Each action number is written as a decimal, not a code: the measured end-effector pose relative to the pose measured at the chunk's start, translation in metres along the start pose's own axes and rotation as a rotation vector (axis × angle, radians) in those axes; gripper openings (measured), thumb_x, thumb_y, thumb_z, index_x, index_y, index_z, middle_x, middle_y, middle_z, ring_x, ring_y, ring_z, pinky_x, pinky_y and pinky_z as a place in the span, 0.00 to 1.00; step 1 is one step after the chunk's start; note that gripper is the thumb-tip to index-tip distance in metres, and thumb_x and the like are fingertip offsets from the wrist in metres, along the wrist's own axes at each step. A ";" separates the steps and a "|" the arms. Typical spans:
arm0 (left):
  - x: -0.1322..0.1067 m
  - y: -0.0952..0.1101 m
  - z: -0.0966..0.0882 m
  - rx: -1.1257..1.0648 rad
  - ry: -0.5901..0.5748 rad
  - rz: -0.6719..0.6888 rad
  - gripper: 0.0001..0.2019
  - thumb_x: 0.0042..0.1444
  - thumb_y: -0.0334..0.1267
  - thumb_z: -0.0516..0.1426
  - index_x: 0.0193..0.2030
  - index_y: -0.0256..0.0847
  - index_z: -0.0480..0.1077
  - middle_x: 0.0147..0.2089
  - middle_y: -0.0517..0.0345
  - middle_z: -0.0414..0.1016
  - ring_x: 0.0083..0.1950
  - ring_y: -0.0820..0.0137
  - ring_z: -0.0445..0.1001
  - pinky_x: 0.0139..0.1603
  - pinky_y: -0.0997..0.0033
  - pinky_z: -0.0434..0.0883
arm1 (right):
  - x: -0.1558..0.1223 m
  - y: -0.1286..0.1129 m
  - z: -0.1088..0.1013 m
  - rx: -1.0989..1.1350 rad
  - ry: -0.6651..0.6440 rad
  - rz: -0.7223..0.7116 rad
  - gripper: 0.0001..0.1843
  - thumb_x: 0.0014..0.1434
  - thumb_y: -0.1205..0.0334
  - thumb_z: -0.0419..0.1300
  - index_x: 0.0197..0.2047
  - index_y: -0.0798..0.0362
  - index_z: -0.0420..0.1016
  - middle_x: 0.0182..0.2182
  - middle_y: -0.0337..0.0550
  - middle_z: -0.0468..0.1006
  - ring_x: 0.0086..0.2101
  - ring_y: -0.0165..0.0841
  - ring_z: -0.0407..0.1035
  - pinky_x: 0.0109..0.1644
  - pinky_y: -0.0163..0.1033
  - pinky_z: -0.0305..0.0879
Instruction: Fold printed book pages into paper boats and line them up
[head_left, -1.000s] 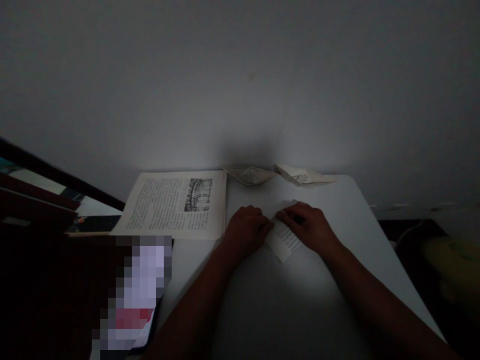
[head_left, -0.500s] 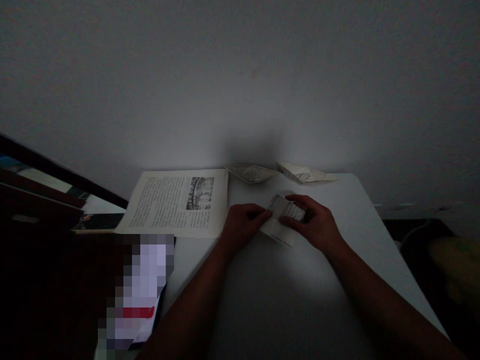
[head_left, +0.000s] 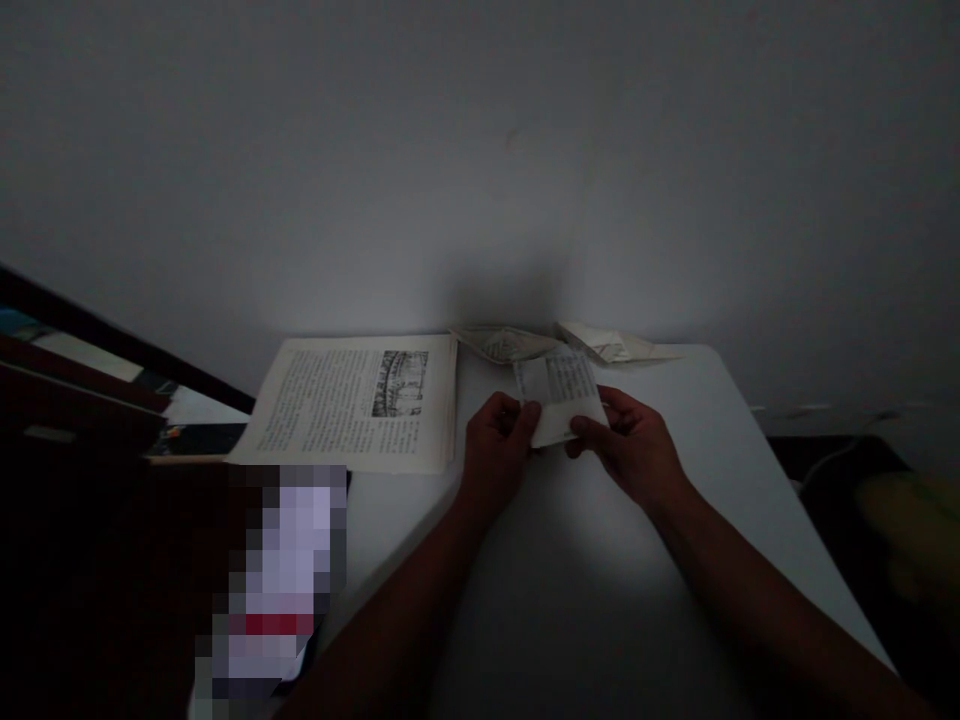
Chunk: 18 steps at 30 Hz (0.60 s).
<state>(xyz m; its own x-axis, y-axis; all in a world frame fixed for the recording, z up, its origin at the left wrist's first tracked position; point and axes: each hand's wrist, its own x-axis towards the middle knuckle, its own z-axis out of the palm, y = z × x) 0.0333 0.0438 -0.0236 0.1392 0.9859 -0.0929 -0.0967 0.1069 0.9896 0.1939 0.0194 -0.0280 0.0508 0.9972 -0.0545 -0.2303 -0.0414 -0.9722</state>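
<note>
A small folded sheet of printed paper is held up over the white table. My left hand pinches its lower left corner, thumb on the near face. On the lower right edge, my right hand grips the same paper between thumb and fingers. The fingers behind the sheet are partly hidden. Just beyond, against the wall, lie two folded paper boats, one on the left and one on the right.
A stack of printed pages with a picture on top lies at the back left of the table. In front of it is a phone with a lit, blurred screen. The grey wall closes off the back. Dark furniture stands at left.
The folded paper has turned more upright and been raised slightly. My left hand has shifted right and down to its lower corner, and my right hand has moved to its lower right edge.
</note>
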 end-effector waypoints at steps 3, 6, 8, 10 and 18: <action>-0.001 0.000 -0.001 0.038 -0.155 -0.023 0.18 0.57 0.53 0.54 0.28 0.40 0.60 0.18 0.66 0.65 0.18 0.78 0.63 0.18 0.79 0.61 | 0.001 0.000 -0.003 -0.025 0.021 -0.034 0.21 0.49 0.59 0.67 0.46 0.55 0.73 0.37 0.45 0.80 0.26 0.32 0.72 0.28 0.41 0.73; -0.005 0.004 -0.003 0.219 -0.238 0.081 0.23 0.63 0.52 0.46 0.25 0.37 0.63 0.18 0.62 0.66 0.19 0.77 0.64 0.22 0.77 0.62 | 0.001 -0.001 -0.004 -0.057 0.001 -0.041 0.21 0.49 0.58 0.67 0.46 0.55 0.72 0.37 0.45 0.80 0.24 0.30 0.71 0.26 0.40 0.72; -0.006 0.007 -0.004 0.397 -0.215 0.179 0.24 0.64 0.50 0.44 0.23 0.37 0.63 0.18 0.61 0.66 0.20 0.76 0.64 0.22 0.77 0.61 | 0.000 -0.002 -0.004 -0.096 0.001 -0.040 0.21 0.48 0.57 0.68 0.45 0.54 0.72 0.35 0.45 0.80 0.22 0.29 0.70 0.26 0.40 0.72; -0.006 0.008 -0.006 0.619 -0.169 0.287 0.23 0.64 0.48 0.44 0.23 0.37 0.64 0.18 0.61 0.65 0.20 0.75 0.64 0.22 0.75 0.59 | -0.001 -0.003 -0.002 -0.153 0.033 -0.048 0.20 0.47 0.57 0.69 0.42 0.54 0.72 0.33 0.44 0.81 0.23 0.30 0.71 0.28 0.41 0.73; -0.002 0.008 -0.004 1.371 -0.228 0.531 0.20 0.64 0.41 0.46 0.30 0.34 0.73 0.26 0.50 0.73 0.29 0.65 0.70 0.33 0.64 0.65 | 0.003 0.001 -0.006 -0.416 0.182 -0.262 0.36 0.43 0.59 0.70 0.54 0.49 0.60 0.34 0.41 0.77 0.35 0.36 0.74 0.42 0.46 0.72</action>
<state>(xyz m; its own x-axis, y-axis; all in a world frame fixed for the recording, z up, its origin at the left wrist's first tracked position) 0.0285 0.0431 -0.0159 0.5460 0.8151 0.1937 0.7778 -0.5791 0.2444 0.1998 0.0221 -0.0310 0.2318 0.9520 0.1997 0.2160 0.1498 -0.9648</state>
